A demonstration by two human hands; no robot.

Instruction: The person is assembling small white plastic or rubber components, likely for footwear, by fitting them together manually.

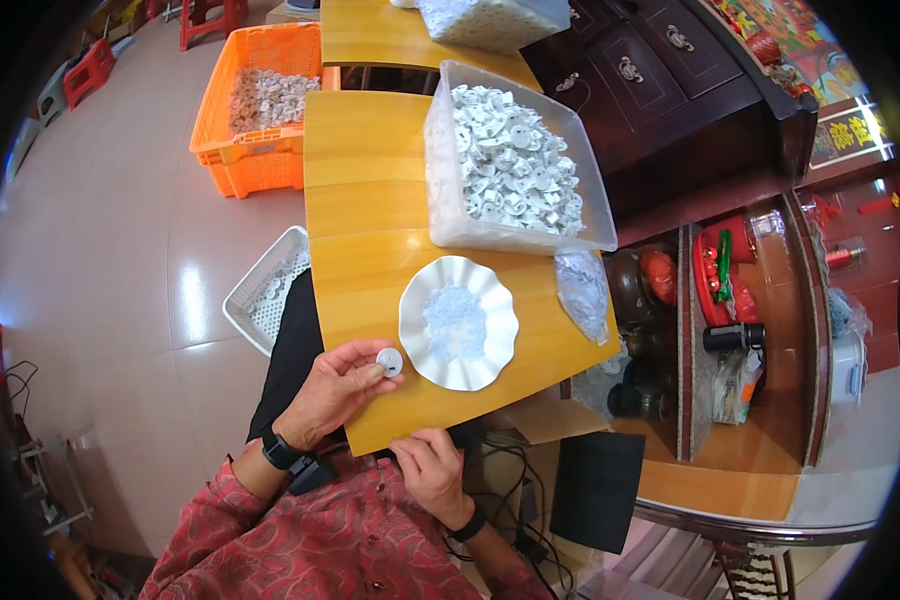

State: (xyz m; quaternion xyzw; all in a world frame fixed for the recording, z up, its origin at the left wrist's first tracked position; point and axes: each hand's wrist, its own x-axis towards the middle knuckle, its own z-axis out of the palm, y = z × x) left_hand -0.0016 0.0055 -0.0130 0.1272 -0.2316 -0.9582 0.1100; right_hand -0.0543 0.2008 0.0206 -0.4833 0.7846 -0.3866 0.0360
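Between the thumb and fingers of my left hand (pixel 338 392) is a small round white plastic part (pixel 390 362) with a dark slot in it. It is held just left of a white scalloped plate (pixel 505 330), on which lies a spread of tiny pale-blue pieces (pixel 455 320). My right hand (pixel 431 472) is at the table's near edge, its fingers curled and pressed together; whatever they may hold is too small or hidden. Behind the plate stands a translucent plastic bin (pixel 522 238) heaped with white plastic parts (pixel 518 160).
The yellow wooden table (pixel 365 200) carries a clear bag (pixel 581 290) of pale pieces on its right. At left, an orange crate (pixel 260 150) and a white basket (pixel 238 305) hold more parts. Dark cabinets (pixel 650 70) and open shelves (pixel 685 400) line the right; cables (pixel 510 490) hang below.
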